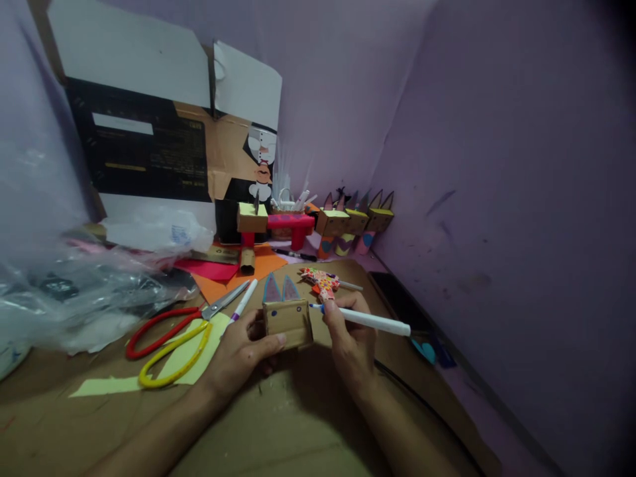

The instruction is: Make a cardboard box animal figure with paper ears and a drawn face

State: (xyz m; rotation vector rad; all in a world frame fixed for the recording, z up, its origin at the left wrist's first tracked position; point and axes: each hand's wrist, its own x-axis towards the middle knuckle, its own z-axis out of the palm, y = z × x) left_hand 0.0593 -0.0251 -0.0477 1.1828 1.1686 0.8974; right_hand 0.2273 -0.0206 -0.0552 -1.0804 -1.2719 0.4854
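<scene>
Box (287,323) sits gripped by our left fingers (271,344), likely for steadiness; at its three o'clock, our right fingers (332,319) pinch a marker (375,322) near its tip, presumably for control.

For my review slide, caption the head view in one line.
Left hand holds an eared cardboard box; right hand holds a blue-tipped marker beside it, with scissors lying to the left.
</scene>
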